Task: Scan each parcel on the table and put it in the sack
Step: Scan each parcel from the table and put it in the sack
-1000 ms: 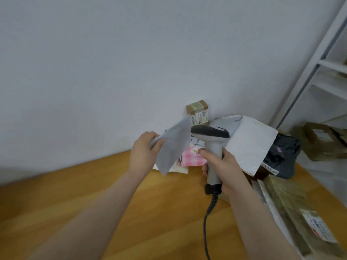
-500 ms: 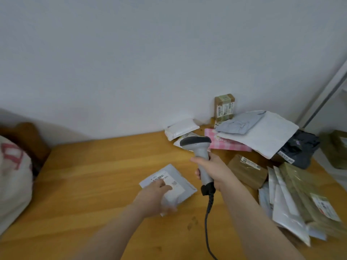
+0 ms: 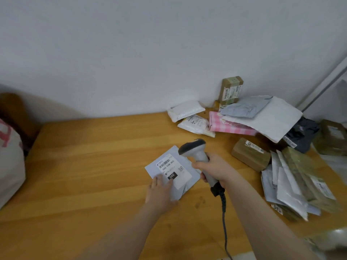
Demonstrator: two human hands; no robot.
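A flat grey mailer parcel (image 3: 159, 167) lies label-up on the wooden table (image 3: 84, 166), its white label showing a barcode and "060". My left hand (image 3: 159, 192) rests on its near corner with fingers laid flat. My right hand (image 3: 214, 169) grips the handle of a grey barcode scanner (image 3: 193, 150), whose head hangs just above the parcel's right edge, pointing down at the label. The scanner's cable (image 3: 224, 222) runs toward me. The white sack (image 3: 10, 162) with red print sits at the far left edge.
A heap of parcels fills the table's right side: white padded bags (image 3: 185, 110), a pink checked box (image 3: 229, 124), a large white mailer (image 3: 272, 119), brown boxes (image 3: 250, 154), a tall taped box (image 3: 231, 90) against the wall, and stacked flat mailers (image 3: 293, 186). A white shelf frame (image 3: 323, 83) stands far right.
The grey parcel, held up in my left hand a second ago, now lies flat on the table label-up. The scanner has come down over it. The view has swung left and down.
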